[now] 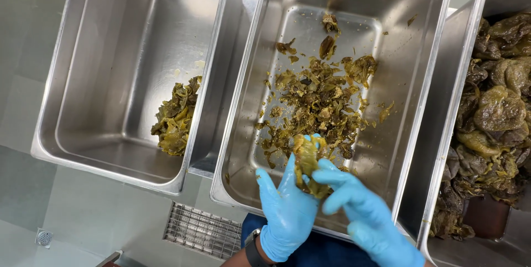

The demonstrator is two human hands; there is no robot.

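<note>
Both my hands wear blue gloves and meet over the near end of the middle steel pan (420, 95). My left hand (285, 206) and my right hand (365, 211) together pinch one limp olive-green roasted pepper (307, 162), held just above the pan floor. Beyond it, a scatter of pepper skins and seeds (321, 95) covers the middle of that pan.
The left steel pan (99, 79) holds a small heap of peeled green peppers (176, 117) against its right wall. The right pan (459, 106) is piled with whole dark roasted peppers (498, 112). Below lie a tiled floor, a floor grate (202, 231) and a small round drain (44, 237).
</note>
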